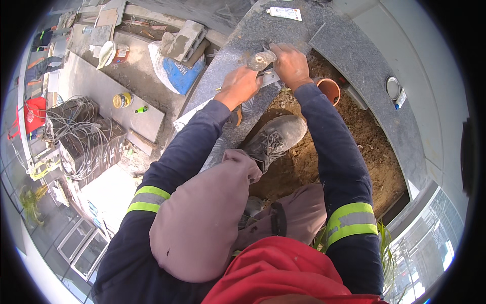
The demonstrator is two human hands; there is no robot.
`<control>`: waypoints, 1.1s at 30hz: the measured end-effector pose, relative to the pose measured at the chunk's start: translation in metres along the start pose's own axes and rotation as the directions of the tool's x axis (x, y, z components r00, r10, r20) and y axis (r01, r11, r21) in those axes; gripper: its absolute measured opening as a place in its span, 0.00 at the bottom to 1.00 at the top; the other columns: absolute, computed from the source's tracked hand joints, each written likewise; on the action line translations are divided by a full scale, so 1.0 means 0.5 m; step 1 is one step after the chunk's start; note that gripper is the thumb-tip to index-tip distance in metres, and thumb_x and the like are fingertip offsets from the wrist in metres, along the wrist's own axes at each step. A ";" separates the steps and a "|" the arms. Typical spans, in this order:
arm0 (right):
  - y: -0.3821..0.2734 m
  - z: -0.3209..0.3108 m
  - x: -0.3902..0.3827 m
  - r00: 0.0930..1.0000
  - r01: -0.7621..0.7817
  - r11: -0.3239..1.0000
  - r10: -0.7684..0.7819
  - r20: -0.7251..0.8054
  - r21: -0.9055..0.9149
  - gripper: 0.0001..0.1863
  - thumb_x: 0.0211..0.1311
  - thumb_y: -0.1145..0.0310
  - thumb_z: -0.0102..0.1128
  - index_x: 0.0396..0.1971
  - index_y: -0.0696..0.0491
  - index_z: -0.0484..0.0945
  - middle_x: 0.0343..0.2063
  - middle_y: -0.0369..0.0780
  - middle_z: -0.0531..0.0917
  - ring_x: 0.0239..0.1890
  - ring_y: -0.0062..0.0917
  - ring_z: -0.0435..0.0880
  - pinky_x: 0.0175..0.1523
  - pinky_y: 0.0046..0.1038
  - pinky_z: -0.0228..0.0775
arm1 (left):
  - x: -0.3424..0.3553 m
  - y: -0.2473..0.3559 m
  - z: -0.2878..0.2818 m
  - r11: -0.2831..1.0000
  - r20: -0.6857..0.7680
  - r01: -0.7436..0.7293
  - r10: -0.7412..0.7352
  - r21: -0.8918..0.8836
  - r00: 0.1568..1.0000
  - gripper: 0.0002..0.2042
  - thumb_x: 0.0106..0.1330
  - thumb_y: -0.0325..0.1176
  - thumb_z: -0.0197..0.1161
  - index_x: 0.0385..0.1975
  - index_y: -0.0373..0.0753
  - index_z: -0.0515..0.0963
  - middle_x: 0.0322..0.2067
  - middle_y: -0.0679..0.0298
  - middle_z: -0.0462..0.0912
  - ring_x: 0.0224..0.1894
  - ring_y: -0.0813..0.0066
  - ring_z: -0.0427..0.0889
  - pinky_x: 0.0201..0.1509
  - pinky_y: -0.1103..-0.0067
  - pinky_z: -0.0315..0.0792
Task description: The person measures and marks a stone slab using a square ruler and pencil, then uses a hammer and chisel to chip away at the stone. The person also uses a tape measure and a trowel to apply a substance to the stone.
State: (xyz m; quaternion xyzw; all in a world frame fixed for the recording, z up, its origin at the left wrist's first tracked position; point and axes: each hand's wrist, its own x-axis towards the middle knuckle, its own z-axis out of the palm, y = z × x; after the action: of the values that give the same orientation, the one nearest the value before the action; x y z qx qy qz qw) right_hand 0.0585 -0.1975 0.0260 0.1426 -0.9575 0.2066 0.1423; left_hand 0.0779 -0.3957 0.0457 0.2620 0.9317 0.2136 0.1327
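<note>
On the grey stone slab [217,76] ahead, my left hand [239,87] is closed in a fist against a dusty, rounded, grey-brown tool [261,60]; its exact kind is unclear. My right hand [291,65] sits just right of it with curled fingers, close against the tool's end; what those fingers hold is hidden. Under and between the hands lies a flat metal strip [269,77] with a hole in it. An orange and black object [236,118], partly covered, is below my left wrist.
My shoe [286,133] stands by the soil bed [349,137], where an orange-brown pipe [329,91] stands open-ended. A white tube [285,13] lies on the far slab, a round tin [393,88] on the right slab. At left are a blue-white sack [177,73], buckets and tangled cables [81,134].
</note>
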 end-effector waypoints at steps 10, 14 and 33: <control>-0.017 0.006 0.000 0.992 -0.115 0.993 0.116 -0.054 0.033 0.11 0.58 0.72 0.60 0.40 0.48 0.84 0.35 0.38 0.86 0.42 0.37 0.86 0.45 0.39 0.81 | 0.001 0.019 -0.010 0.996 0.073 0.088 -0.090 0.019 0.993 0.20 0.73 0.41 0.58 0.59 0.36 0.75 0.52 0.42 0.83 0.53 0.43 0.83 0.54 0.58 0.79; -0.006 0.026 0.014 0.988 -0.066 0.995 0.076 -0.135 0.076 0.10 0.58 0.71 0.62 0.40 0.49 0.84 0.35 0.38 0.86 0.43 0.37 0.86 0.46 0.39 0.81 | 0.004 0.031 -0.018 0.990 0.153 0.143 -0.143 0.015 0.978 0.28 0.73 0.39 0.56 0.71 0.40 0.64 0.57 0.42 0.80 0.53 0.41 0.83 0.55 0.57 0.78; -0.022 -0.002 0.006 0.986 -0.159 0.977 0.163 -0.017 0.139 0.09 0.62 0.70 0.63 0.41 0.53 0.85 0.34 0.46 0.85 0.39 0.48 0.85 0.44 0.46 0.78 | 0.002 0.048 -0.033 0.981 0.169 0.192 -0.193 0.020 0.967 0.32 0.72 0.41 0.58 0.74 0.41 0.60 0.50 0.47 0.82 0.47 0.44 0.85 0.49 0.57 0.80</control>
State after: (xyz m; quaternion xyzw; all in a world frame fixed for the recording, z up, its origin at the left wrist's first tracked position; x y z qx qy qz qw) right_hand 0.0595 -0.2072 0.0319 0.0710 -0.9474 0.2846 0.1284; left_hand 0.0816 -0.3824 0.0712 0.1878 0.9384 0.1751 0.2312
